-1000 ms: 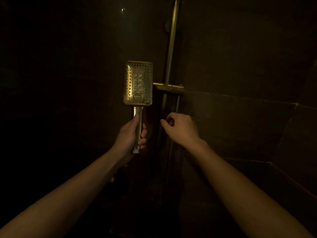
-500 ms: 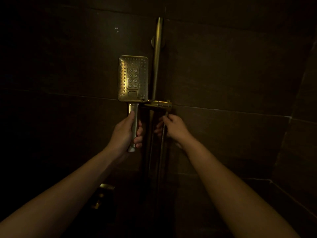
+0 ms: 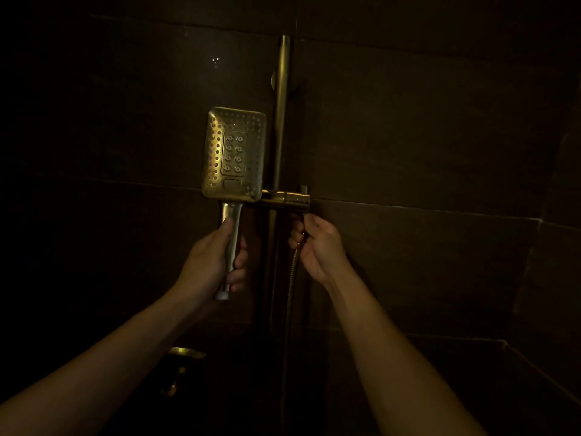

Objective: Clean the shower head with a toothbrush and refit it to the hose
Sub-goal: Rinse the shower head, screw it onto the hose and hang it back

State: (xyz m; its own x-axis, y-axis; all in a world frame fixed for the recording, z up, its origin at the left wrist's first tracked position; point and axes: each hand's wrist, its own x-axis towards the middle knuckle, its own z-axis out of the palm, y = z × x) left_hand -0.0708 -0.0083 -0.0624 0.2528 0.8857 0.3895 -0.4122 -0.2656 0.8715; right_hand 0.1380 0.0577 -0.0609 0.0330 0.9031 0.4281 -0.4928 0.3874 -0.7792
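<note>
A brass, rectangular shower head (image 3: 234, 154) stands upright with its nozzle face toward me. My left hand (image 3: 217, 259) grips its handle; the handle's pale threaded end shows below my fingers, with no hose on it. My right hand (image 3: 317, 247) is curled round the top end of the metal hose (image 3: 291, 278), just under the right end of the slider bracket (image 3: 287, 198). The hose hangs straight down from my right hand into the dark. No toothbrush is in view.
A vertical brass riser rail (image 3: 281, 114) runs up the dark tiled wall, with the bracket across it. A brass valve fitting (image 3: 182, 369) glints low on the wall at left. A tiled ledge (image 3: 471, 341) lies at lower right. The light is very dim.
My right hand has moved from open air up to the hose end under the bracket and closed on it. The left hand keeps the shower head upright.
</note>
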